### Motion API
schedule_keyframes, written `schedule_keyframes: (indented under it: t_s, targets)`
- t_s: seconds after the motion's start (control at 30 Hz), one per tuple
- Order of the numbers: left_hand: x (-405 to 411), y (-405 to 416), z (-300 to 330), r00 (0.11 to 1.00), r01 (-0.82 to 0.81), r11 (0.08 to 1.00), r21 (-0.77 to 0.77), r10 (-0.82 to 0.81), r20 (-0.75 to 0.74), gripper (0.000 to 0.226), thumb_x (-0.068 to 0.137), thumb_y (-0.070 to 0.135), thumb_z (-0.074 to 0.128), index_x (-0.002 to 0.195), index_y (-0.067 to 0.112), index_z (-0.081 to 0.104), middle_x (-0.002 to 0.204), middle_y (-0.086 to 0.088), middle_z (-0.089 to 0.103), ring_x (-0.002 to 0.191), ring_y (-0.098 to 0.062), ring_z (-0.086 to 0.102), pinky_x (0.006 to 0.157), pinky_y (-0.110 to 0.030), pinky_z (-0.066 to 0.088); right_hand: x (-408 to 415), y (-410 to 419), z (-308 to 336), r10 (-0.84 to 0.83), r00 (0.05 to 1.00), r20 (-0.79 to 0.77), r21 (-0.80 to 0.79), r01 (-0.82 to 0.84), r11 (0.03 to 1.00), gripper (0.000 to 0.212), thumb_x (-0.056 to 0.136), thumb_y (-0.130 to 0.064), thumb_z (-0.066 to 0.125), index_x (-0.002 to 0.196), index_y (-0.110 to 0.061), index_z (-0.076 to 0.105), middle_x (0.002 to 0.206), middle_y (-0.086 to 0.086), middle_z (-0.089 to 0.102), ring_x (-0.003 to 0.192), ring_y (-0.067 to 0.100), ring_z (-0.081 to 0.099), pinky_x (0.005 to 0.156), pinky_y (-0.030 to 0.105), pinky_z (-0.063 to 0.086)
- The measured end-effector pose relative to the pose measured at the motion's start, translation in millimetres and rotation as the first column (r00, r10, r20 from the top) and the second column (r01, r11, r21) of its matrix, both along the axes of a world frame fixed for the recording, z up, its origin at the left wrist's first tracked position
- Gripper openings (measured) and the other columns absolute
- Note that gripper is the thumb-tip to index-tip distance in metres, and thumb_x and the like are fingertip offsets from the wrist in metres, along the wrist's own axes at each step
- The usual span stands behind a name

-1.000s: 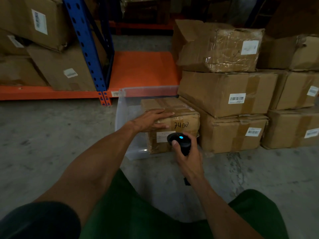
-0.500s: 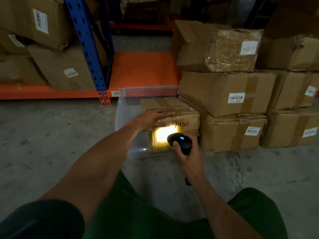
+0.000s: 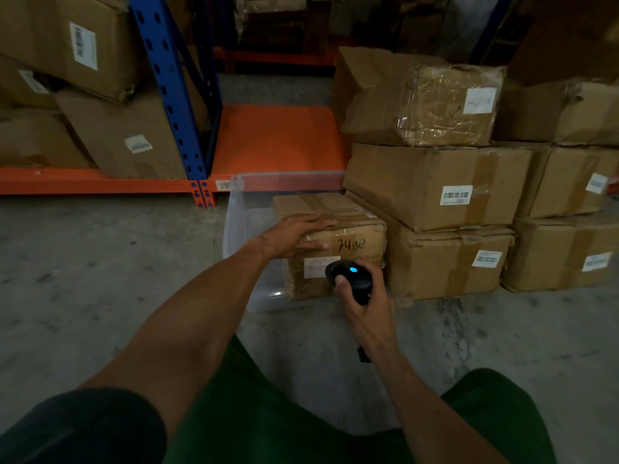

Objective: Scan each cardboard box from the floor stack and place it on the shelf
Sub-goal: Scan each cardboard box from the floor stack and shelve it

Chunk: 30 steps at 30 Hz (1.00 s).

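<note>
A small taped cardboard box point(image 3: 355, 229) marked "7480" sits in a clear plastic bin point(image 3: 239, 226) on the floor. My left hand point(image 3: 294, 234) lies flat on the box's top front edge, fingers spread. My right hand point(image 3: 363, 296) grips a black barcode scanner point(image 3: 350, 274) with a blue light, pointed at the white label point(image 3: 320, 266) on the box's front. To the right stands the floor stack of cardboard boxes point(image 3: 432, 185). The orange shelf point(image 3: 278, 139) lies behind the bin.
A blue rack upright point(image 3: 167, 88) divides the shelf; several boxes point(image 3: 124, 139) fill its left bay. More labelled boxes point(image 3: 569, 252) stand at the far right. Bare concrete floor point(image 3: 83, 279) spreads left. My green-clad knees are at the bottom.
Half a second ago the scanner lit the box label with a bright yellow beam; the beam is off now. Both hands have stayed nearly in place.
</note>
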<state>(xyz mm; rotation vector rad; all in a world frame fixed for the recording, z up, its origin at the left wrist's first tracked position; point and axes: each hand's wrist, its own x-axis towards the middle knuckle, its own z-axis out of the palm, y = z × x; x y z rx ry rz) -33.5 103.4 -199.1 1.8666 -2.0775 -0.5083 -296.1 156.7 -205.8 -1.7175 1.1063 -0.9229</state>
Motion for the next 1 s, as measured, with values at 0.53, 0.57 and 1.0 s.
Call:
schedule_keyframes:
  t_s: [0.53, 0.57, 1.0]
  targets:
    - [-9, -7, 11, 0.994, -0.106, 0.994, 0.023, 0.106, -0.034, 0.074, 0.084, 0.062, 0.063, 0.149, 0.038, 0.036, 0.152, 0.002, 0.037, 0.138, -0.021, 0.035, 0.111, -0.031, 0.027, -9, -73, 60, -0.104, 0.973, 0.208, 0.038, 0.098, 0.994, 0.055, 0.083, -0.038, 0.079, 0.132, -0.036, 0.052, 0.122, -0.016, 0.064, 0.108, -0.008, 0.061, 0.086, 0.013, 0.052]
    - [-11, -8, 12, 0.991, -0.13, 0.99, 0.046, 0.132, -0.038, 0.079, 0.082, 0.065, 0.064, 0.15, 0.038, 0.034, 0.153, 0.003, 0.036, 0.138, -0.021, 0.034, 0.112, -0.033, 0.029, -13, -85, 67, -0.097, 0.97, 0.221, 0.037, 0.091, 0.995, 0.056, 0.086, -0.026, 0.078, 0.134, -0.031, 0.05, 0.124, -0.013, 0.063, 0.107, -0.009, 0.061, 0.087, 0.013, 0.053]
    - [-19, -17, 13, 0.972, -0.226, 0.968, 0.111, 0.231, -0.034, 0.094, 0.071, 0.072, 0.069, 0.151, 0.039, 0.032, 0.156, 0.008, 0.031, 0.139, -0.016, 0.033, 0.105, -0.025, 0.026, -61, -228, 165, -0.255, 0.965, 0.067, -0.224, 0.263, 0.938, 0.063, 0.089, -0.025, 0.077, 0.144, -0.024, 0.047, 0.136, 0.002, 0.061, 0.126, 0.02, 0.057, 0.104, 0.035, 0.051]
